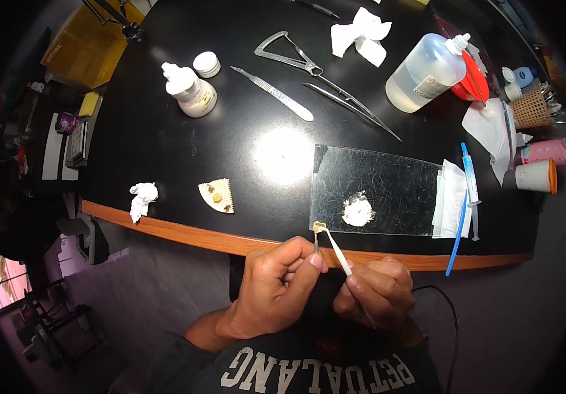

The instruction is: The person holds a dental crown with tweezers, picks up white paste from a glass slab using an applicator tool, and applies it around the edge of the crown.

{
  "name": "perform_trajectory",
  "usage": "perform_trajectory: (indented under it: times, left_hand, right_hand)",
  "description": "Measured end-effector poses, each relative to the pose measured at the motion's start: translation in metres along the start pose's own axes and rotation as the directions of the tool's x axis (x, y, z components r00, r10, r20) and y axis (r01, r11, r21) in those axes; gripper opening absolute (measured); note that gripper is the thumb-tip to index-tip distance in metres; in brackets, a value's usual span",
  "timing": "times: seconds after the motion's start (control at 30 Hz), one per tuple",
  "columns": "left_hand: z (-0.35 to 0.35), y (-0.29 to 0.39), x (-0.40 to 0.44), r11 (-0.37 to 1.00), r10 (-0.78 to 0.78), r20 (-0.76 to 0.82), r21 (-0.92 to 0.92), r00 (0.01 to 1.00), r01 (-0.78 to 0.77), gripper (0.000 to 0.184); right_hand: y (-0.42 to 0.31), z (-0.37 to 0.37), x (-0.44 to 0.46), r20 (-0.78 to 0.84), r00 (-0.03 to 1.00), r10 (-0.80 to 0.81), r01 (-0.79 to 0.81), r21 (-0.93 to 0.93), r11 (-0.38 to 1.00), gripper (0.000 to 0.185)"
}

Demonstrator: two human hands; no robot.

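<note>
My left hand (280, 279) pinches a thin metal tool (316, 244) upright, its lower end hidden in the fingers. At its tip sits a small yellowish, tooth-like piece (320, 226). My right hand (378, 292) is closed around a slim white stick-like tool (339, 251), whose tip meets that piece; whether it is a brush I cannot tell. Both hands are in front of the table's wooden edge. Just beyond them lies a scratched glass slab (381, 171) bearing a mound of white powder or paste (358, 210).
Left of the slab are a honeycomb tray piece (225, 189) and crumpled tissue (143, 197). Farther back lie a scalpel (280, 98), a caliper (288, 60), tweezers (355, 108), a dropper bottle (194, 95) and a large squeeze bottle (421, 75). A blue syringe (470, 177) lies right.
</note>
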State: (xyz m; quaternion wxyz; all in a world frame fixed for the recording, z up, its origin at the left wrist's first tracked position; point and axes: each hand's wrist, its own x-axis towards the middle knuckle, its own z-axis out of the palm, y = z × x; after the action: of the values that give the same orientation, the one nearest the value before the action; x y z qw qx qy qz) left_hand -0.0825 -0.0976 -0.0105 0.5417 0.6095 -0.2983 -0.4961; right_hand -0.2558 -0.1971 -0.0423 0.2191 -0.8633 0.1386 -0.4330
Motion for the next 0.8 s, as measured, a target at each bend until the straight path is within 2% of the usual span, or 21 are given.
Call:
perform_trajectory:
  times: [0.17, 0.27, 0.8]
  left_hand:
    - [0.0005, -0.0003, -0.0001, 0.999, 0.019, -0.013, 0.041, 1.0, -0.019, 0.016]
    - [-0.0022, -0.005, 0.0033, 0.99, 0.117, 0.055, 0.071, 0.992, -0.12, 0.024]
    - [0.0012, -0.0042, 0.0024, 0.986, 0.127, 0.011, 0.105, 0.992, -0.127, 0.019]
  right_hand:
    - [-0.0002, 0.0004, 0.0006, 0.006, 1.0, -0.002, 0.002, -0.005, 1.0, 0.029]
    - [-0.0004, -0.0015, 0.0003, 0.017, 1.0, 0.0, 0.0, -0.001, 1.0, 0.03]
    - [-0.0008, -0.002, -0.0003, 0.009, 1.0, 0.01, -0.01, 0.006, 1.0, 0.032]
